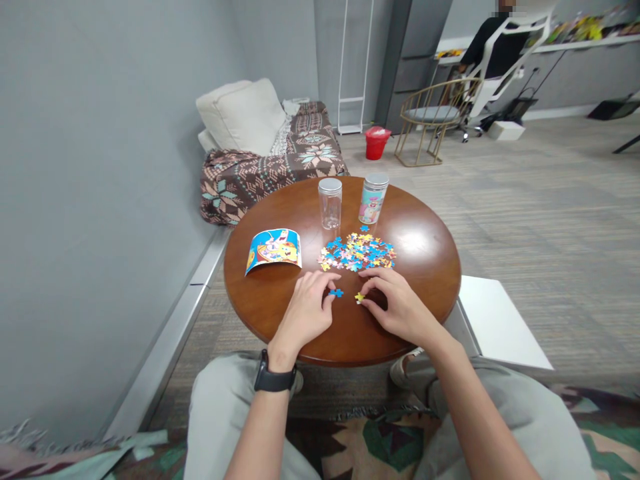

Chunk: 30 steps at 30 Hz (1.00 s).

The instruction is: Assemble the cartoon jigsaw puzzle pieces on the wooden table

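Note:
My left hand [311, 301] rests on the round wooden table [270, 307], its thumb and fingers curled at the left end of a blue jigsaw piece [339, 293]. Between the thumb and index finger of my right hand [393, 300] is a yellow jigsaw piece [359, 297], just above or on the tabletop. A small gap separates the two pieces. Just beyond both hands lies a loose pile of blue, yellow and pink jigsaw pieces [357, 252]. A curved picture card [275, 249] with a colourful cartoon stands left of the pile.
Behind the pile stand a clear lidded jar [331, 205] and a jar with a cartoon label [373, 200]. A white board or box [500, 320] is right of the table. Farther off are a covered sofa [280, 160], a red bin [377, 143] and a seated person [487, 47].

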### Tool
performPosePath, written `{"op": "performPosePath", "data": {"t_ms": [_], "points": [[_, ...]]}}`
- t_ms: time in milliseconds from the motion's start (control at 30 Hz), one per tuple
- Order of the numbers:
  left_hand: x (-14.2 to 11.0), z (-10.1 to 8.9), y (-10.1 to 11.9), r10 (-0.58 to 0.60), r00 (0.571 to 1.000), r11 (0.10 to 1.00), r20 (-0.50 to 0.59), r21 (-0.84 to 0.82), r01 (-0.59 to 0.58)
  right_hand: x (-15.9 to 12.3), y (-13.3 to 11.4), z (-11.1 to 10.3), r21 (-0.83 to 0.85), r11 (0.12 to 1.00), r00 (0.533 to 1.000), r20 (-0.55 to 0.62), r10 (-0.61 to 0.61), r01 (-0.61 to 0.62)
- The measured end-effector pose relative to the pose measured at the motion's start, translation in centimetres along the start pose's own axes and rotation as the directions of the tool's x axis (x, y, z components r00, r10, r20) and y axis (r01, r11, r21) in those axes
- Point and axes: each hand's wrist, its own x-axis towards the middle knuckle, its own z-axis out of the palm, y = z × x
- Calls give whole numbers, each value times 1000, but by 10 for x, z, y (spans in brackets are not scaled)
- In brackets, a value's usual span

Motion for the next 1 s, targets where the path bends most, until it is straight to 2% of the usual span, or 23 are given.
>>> {"op": "performPosePath", "data": {"t_ms": [467,1000], "points": [[0,0,2,22,1000,991,-4,-133,-22,3,-4,-4,68,998,1000,-24,8,-6],[3,1,-1,15,1000,987,-21,-159,-19,4,-6,-5,91,996,1000,-23,-8,10]]}}
